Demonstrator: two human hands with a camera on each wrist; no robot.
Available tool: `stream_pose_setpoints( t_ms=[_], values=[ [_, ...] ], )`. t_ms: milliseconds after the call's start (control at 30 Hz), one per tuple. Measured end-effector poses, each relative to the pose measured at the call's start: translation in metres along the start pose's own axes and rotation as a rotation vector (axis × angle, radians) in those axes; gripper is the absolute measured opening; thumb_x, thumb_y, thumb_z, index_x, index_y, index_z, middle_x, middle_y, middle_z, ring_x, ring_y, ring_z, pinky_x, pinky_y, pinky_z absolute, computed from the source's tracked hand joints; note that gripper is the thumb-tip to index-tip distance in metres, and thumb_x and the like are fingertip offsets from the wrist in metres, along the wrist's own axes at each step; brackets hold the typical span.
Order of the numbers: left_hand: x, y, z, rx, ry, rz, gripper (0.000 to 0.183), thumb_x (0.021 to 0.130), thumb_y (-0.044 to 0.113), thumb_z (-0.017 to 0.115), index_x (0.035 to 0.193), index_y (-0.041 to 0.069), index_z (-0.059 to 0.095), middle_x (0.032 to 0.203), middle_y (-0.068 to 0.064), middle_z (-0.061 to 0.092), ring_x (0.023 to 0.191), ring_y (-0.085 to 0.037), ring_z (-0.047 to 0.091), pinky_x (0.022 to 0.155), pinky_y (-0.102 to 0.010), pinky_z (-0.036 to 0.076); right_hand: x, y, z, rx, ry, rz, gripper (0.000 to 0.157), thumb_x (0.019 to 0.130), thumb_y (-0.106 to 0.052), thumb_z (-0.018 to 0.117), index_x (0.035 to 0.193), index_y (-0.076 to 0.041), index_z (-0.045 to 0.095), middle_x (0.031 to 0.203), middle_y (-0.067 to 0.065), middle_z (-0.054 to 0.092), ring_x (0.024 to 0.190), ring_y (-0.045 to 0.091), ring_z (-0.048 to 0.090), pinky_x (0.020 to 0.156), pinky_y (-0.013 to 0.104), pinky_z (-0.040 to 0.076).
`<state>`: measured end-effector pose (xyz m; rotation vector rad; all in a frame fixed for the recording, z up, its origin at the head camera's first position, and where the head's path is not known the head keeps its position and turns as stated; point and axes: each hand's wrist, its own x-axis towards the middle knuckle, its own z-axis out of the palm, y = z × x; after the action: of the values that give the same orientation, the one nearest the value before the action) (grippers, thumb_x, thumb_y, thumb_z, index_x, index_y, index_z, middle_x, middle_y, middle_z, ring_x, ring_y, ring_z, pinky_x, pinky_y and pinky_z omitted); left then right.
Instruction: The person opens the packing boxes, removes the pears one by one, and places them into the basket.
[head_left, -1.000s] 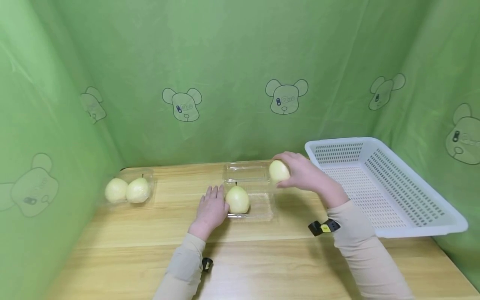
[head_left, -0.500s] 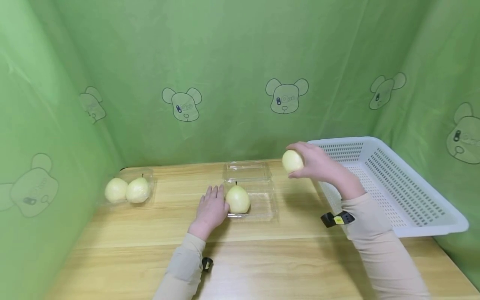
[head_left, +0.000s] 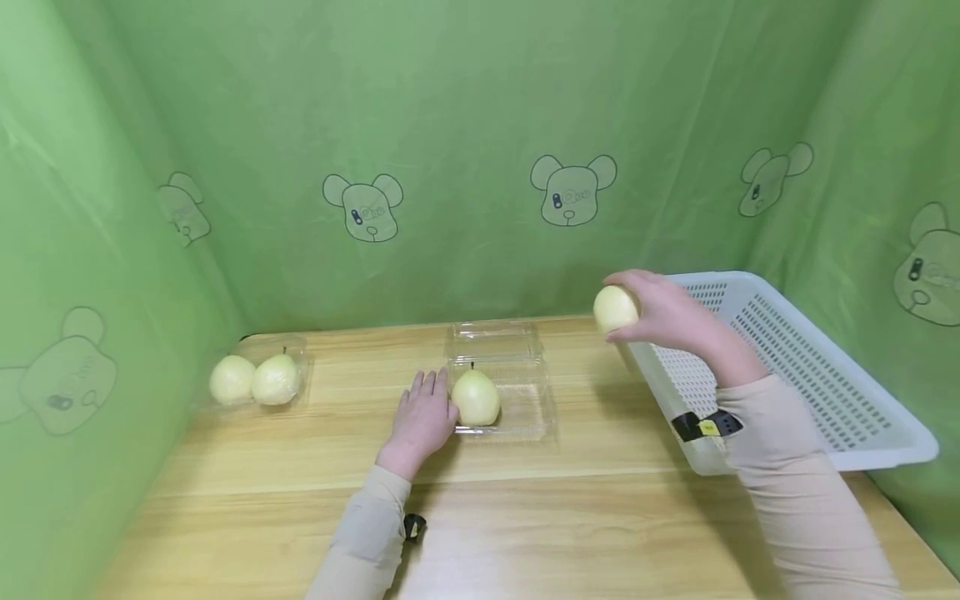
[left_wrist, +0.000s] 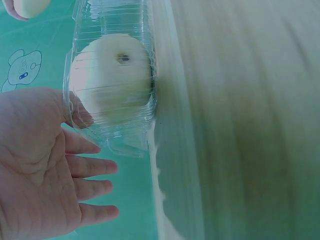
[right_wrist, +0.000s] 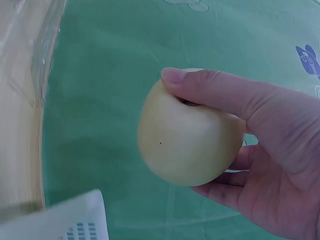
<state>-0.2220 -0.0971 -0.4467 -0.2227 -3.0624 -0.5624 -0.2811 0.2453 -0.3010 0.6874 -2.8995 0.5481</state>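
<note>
My right hand [head_left: 660, 312] grips a pale yellow pear [head_left: 615, 309] above the table, beside the basket's near-left rim. In the right wrist view the thumb lies over the hollow of that pear [right_wrist: 185, 140], with the fingers beneath. A second pear [head_left: 476, 398], stem up, sits in the left half of a clear plastic clamshell box [head_left: 522, 408] whose lid [head_left: 495, 343] is folded back. My left hand [head_left: 425, 417] rests at the box's left side, fingers straight. Its thumb touches the wall of the clamshell in the left wrist view, next to the pear inside [left_wrist: 112, 75].
A white perforated basket [head_left: 881, 458] stands at the right of the wooden table [head_left: 525, 525]. At the left, another clear box [head_left: 300, 354] holds two pears [head_left: 276, 381]. Green curtain [head_left: 465, 100] with bear-head prints encloses the back and sides.
My right hand has carried its pear rightward and up, away from the clamshell to the basket's left edge. My left hand and the clamshell have stayed in place.
</note>
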Motion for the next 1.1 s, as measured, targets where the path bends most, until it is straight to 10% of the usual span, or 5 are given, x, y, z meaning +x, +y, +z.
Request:
stream_pose_setpoints(
  t_ms=[1100],
  values=[
    [-0.001,0.001,0.001,-0.026,-0.015,-0.018,0.060,0.097,0.023,0.041,0.153,0.003,0.028,0.155,-0.022,0.035,0.148,-0.040,0.024,0.119,-0.059,0.024,-0.012,0.084,-0.016,-0.015,0.017,0.103,0.082,0.072,-0.031,0.085,0.134,0.007,0.046,0.126,0.032,0.056,0.108,0.046,0.056,0.089,0.064,0.046]
  ],
)
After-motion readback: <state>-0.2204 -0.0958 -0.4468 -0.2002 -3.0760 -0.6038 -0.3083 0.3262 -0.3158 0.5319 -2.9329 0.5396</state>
